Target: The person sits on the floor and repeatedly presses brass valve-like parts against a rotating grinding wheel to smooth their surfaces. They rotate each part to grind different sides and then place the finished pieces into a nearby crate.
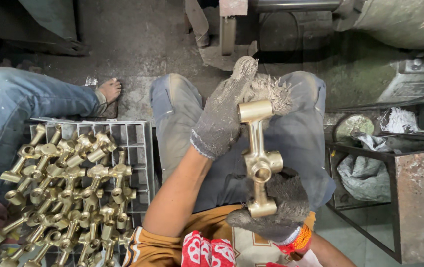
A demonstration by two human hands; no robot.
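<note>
I hold a brass tap body [258,158] upright over my lap. My right hand [276,205], in a dark worn knit glove, grips its lower end from below. My left hand [224,113], in a grey frayed glove, rests flat against the upper left side of the fitting, near its top cross tube. The fitting has a round opening in its middle that faces me. Both gloves are dusty and torn at the fingers.
A grey plastic crate [135,143] at my left holds several similar brass fittings [68,188]. Another person's jeans-clad leg [19,106] and bare foot [109,90] lie beyond it. A rusty metal stand [410,193] with rags is at the right. Machine parts [232,24] stand ahead.
</note>
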